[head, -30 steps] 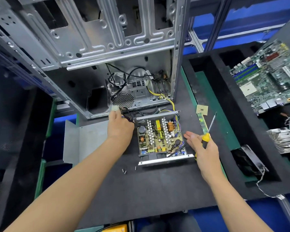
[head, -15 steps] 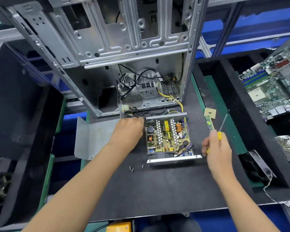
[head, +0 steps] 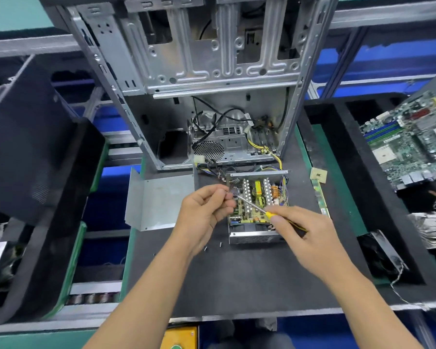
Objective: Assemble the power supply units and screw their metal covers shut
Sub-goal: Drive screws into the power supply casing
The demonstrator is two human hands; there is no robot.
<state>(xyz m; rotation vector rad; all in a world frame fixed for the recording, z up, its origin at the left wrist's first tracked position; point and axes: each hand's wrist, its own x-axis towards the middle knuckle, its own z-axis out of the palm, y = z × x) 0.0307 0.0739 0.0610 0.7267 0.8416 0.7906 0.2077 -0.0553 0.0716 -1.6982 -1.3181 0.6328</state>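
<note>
Bent grey sheet-metal cover (head: 159, 201) lies flat on the dark work mat (head: 237, 273), at 9 o'clock of the open power supply unit with its bare yellow-green circuit board (head: 257, 207). Two small dark loose screws (head: 213, 246) lie on the mat at 7 o'clock of the unit, just beside its front edge. Left hand (head: 204, 212) hovers over the unit's left edge, fingers curled, thumb and fingertips pinched at the screwdriver tip; whether a screw sits in the pinch cannot be told. Yellow-handled screwdriver with thin steel shaft (head: 252, 206) slants across the board, tip toward 10 o'clock. Right hand (head: 305, 238) grips its handle, fingers wrapped round. Bare silver computer case frame (head: 212, 71) stands at 12 o'clock, wires running into the unit. Green motherboard (head: 408, 137) sits at 2 o'clock, well apart.
</note>
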